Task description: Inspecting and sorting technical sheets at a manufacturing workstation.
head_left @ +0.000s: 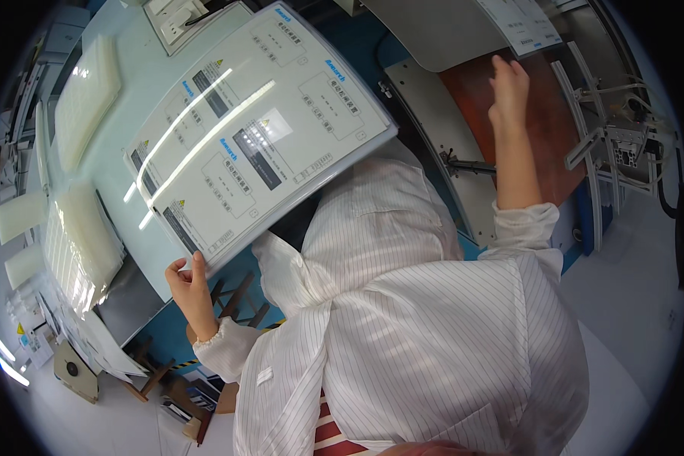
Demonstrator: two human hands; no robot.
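My left hand is at the near left corner of a stack of printed plastic sheets. Its thumb meets the sheet edge; the fingers are half curled and apart from the thumb, with nothing seen between them. The sheets are white and glossy, with black diagrams, dark label blocks and blue marks. Over the reddish-brown bed of a machine at the right, my right hand reaches out, loosely open. Just beyond its fingertips, a similar printed sheet lies at the edge of a grey metal plate.
Stacks of translucent sheets and more clear sheets lie on the pale green tabletop at left. A socket box sits at its far edge. Metal brackets and tubing flank the machine at right. A wooden stool stands below the table.
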